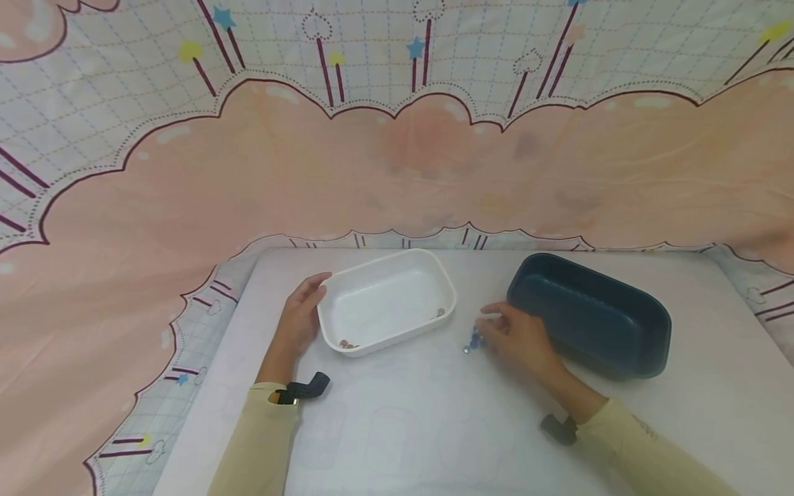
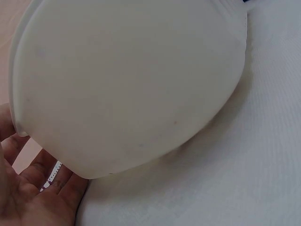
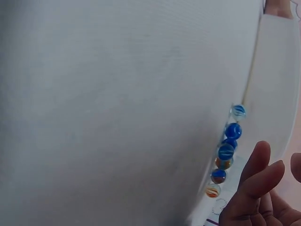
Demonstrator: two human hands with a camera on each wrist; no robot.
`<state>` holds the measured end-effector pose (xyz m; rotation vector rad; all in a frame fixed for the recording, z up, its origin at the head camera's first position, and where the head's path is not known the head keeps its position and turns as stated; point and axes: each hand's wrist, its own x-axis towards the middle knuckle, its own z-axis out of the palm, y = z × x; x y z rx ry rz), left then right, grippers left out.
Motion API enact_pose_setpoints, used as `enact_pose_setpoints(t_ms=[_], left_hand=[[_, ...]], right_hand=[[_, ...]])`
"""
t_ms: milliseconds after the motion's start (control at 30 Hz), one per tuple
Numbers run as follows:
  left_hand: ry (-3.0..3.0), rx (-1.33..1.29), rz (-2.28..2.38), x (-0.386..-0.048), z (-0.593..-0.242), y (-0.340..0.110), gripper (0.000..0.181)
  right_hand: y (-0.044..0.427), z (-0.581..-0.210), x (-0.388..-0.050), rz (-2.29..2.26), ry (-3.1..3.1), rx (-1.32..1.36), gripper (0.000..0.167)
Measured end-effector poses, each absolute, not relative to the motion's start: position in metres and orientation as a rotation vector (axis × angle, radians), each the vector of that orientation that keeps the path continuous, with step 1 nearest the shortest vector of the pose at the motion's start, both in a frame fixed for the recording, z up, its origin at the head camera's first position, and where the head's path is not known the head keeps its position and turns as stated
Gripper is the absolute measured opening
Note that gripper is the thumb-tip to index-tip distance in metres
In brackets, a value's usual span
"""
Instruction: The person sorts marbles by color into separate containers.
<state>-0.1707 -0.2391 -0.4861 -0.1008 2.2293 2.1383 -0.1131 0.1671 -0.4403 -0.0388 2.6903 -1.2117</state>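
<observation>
A white tray (image 1: 387, 297) holds a few small brownish marbles (image 1: 347, 344) at its near left corner and another at the right. My left hand (image 1: 300, 324) grips its left end; in the left wrist view, fingers (image 2: 44, 176) bend around the tray's edge (image 2: 127, 94). Several glass marbles (image 1: 474, 339) lie between the two containers. My right hand (image 1: 517, 341) is just right of them, fingers loosely bent. The right wrist view shows blue, clear and orange marbles (image 3: 233, 131) in a row beside my right hand (image 3: 258, 197), with nothing visible between its separated fingers.
A dark blue container (image 1: 589, 313) stands at the right, beyond my right hand, its inside in view. The white surface (image 1: 397, 427) carries both containers. Patterned cloth (image 1: 347, 172) hangs behind it and shows along the sides.
</observation>
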Motion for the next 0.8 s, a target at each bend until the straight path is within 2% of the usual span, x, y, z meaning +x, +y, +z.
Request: enact_pose_setpoints(t_ms=[567, 800], left_hand=[[2.23, -0.114, 2.135, -0.171, -0.487, -0.239, 0.043], [2.226, -0.104, 2.141, -0.171, -0.487, -0.24, 0.043]], right_hand=[[0.167, -0.455, -0.112, -1.015, 2.668, 0.017, 0.067], [0.167, -0.458, -0.111, -1.02, 2.598, 0.066, 0.07]])
